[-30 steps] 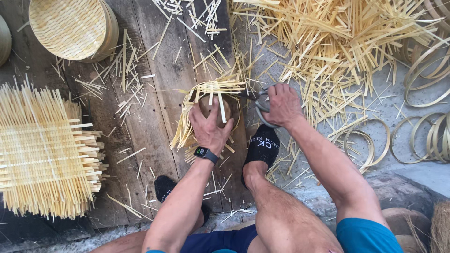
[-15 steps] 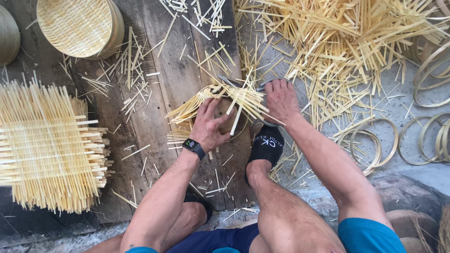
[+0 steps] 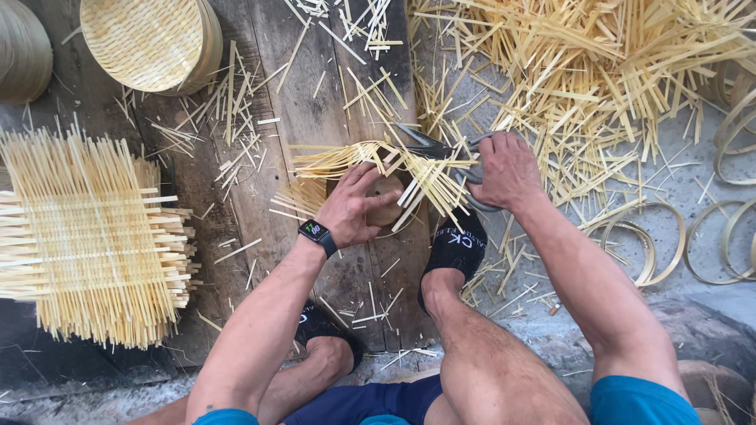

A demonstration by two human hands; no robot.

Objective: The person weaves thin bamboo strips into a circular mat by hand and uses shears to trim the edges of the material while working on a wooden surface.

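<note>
The left hand (image 3: 356, 206) presses its fingers on a small woven mat (image 3: 378, 169) lying on the wooden planks (image 3: 315, 102). The right hand (image 3: 508, 169) is clenched around scissors (image 3: 429, 144) at the mat's edge. Loose strips (image 3: 598, 71) lie beyond.

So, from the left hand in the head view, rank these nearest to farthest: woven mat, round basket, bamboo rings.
1. Woven mat, to the left of the left hand.
2. Round basket, upper left.
3. Bamboo rings, far right.

Both arms reach forward and down, the left hand (image 3: 354, 206) spread palm-down, the right hand (image 3: 508, 169) curled closed.
</note>
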